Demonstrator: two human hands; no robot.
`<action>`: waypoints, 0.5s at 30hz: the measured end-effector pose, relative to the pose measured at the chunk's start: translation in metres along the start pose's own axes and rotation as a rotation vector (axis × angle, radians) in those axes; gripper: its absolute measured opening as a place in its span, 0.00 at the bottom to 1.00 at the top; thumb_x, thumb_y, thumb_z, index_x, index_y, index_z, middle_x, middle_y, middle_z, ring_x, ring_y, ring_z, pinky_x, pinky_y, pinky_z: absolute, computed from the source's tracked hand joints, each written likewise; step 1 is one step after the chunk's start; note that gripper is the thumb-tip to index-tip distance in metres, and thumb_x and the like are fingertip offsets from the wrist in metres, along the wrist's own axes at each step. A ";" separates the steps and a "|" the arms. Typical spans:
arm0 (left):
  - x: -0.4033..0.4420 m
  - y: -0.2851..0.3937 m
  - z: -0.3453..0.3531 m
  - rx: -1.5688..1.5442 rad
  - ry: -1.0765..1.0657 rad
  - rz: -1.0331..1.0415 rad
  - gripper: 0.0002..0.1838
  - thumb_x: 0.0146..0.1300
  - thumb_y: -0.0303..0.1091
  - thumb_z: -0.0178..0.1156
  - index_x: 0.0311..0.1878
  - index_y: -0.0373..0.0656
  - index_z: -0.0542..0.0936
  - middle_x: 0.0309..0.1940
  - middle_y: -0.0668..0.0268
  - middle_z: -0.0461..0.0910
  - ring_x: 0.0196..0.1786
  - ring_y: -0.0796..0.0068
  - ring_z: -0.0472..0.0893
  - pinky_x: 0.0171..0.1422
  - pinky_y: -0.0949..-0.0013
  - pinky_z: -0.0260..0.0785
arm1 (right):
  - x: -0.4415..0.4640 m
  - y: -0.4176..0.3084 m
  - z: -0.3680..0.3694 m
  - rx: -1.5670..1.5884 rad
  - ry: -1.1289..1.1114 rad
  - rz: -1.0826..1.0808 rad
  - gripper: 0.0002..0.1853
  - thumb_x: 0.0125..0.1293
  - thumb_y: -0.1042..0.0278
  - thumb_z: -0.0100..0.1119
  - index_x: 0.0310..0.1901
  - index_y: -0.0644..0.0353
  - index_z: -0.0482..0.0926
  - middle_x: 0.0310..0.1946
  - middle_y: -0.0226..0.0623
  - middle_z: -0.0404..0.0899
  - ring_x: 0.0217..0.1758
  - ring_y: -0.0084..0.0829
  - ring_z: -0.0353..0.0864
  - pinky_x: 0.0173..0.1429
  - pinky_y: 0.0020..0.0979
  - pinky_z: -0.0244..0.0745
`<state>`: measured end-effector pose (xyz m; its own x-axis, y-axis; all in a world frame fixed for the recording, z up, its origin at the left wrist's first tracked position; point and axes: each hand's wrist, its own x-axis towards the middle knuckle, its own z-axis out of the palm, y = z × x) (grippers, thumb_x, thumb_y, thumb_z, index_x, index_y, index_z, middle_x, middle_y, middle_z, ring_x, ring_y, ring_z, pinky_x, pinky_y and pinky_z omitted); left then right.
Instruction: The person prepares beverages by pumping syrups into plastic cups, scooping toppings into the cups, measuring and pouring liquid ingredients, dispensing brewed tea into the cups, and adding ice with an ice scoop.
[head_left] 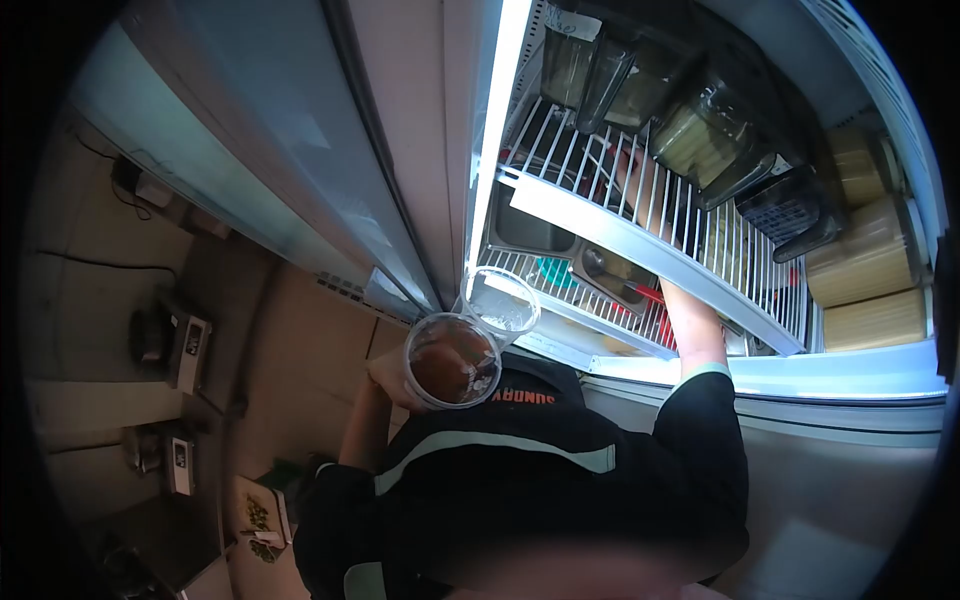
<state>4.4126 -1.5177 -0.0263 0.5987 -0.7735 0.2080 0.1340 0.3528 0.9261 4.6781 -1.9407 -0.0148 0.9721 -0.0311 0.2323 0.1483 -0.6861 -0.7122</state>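
Observation:
My left hand [392, 384] is wrapped round the side of a clear plastic tub [453, 362] with reddish-brown contents. Against that tub's far rim sits a second clear round container [502, 302], which looks nearly empty; whether the same hand also holds it is hidden. My right arm reaches into a lit refrigerator, beneath the upper wire shelf [600, 195]. Through the shelf bars my right hand [630, 168] shows only in part, and its fingers cannot be made out. Below that arm are metal pans [612, 275] and a red item [655, 300] on the lower rack.
Dark-framed clear bins [700, 135] stand on the upper shelf. Pale yellowish containers [865, 250] are stacked at the right. The refrigerator door [400, 130] stands open at the left. Further left are counter scales [188, 352] and a tray with green pieces [262, 510].

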 end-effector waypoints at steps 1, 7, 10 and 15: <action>0.003 -0.004 -0.002 0.014 0.003 0.019 0.37 0.40 0.37 0.75 0.58 0.41 0.75 0.67 0.54 0.62 0.69 0.59 0.64 0.71 0.57 0.58 | -0.001 -0.003 -0.001 0.000 0.027 -0.035 0.11 0.63 0.65 0.61 0.44 0.60 0.81 0.36 0.45 0.82 0.37 0.43 0.82 0.41 0.41 0.76; 0.014 -0.032 0.002 0.213 0.079 0.070 0.42 0.41 0.37 0.76 0.62 0.44 0.69 0.61 0.59 0.68 0.65 0.65 0.68 0.67 0.60 0.62 | -0.025 -0.033 0.023 -0.126 0.109 -0.450 0.11 0.63 0.66 0.60 0.44 0.60 0.81 0.35 0.46 0.82 0.37 0.45 0.82 0.41 0.41 0.76; 0.023 -0.043 0.010 0.212 0.200 0.032 0.42 0.39 0.38 0.76 0.62 0.44 0.70 0.64 0.58 0.63 0.68 0.63 0.63 0.70 0.59 0.57 | -0.042 -0.037 0.055 -0.232 0.094 -0.615 0.10 0.63 0.66 0.60 0.44 0.60 0.81 0.35 0.46 0.82 0.37 0.45 0.82 0.41 0.42 0.76; 0.032 -0.039 0.017 0.543 0.308 0.152 0.41 0.33 0.42 0.78 0.58 0.48 0.77 0.72 0.52 0.47 0.75 0.53 0.52 0.75 0.53 0.47 | -0.061 -0.054 0.060 -0.438 -0.022 -0.675 0.09 0.63 0.69 0.57 0.43 0.60 0.81 0.34 0.47 0.82 0.36 0.49 0.81 0.43 0.44 0.75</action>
<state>4.4134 -1.5649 -0.0505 0.7897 -0.5210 0.3240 -0.3406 0.0669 0.9378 4.6214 -1.8578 -0.0308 0.7020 0.5036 0.5036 0.6252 -0.7744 -0.0970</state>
